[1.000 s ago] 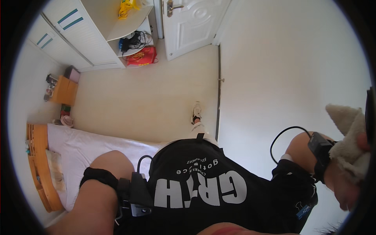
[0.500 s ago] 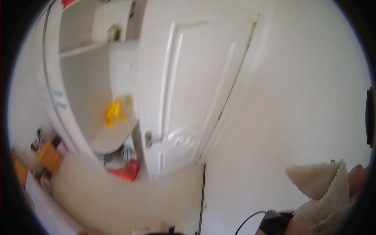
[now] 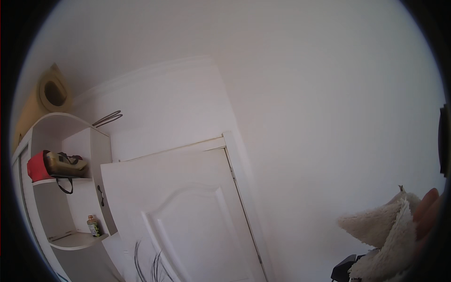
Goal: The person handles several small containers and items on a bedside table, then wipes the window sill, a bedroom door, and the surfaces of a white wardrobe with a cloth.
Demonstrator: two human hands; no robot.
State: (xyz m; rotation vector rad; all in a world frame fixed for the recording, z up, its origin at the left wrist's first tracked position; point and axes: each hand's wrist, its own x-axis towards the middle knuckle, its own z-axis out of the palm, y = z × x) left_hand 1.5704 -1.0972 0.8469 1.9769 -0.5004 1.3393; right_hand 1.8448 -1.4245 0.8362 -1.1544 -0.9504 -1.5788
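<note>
At the frame's lower right, our right-hand fingers [image 3: 426, 205] grasp a cream, fluffy cloth [image 3: 387, 239] just left of them, its pointed flap [image 3: 364, 223] aimed left, away from us.

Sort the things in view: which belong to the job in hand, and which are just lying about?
Part of the job:
off-white fluffy cloth
right hand holding it, at the picture's right edge

Just lying about:
small bottle, red item and tan bag, on the white shelf unit
beige roll, apparently on top
</note>
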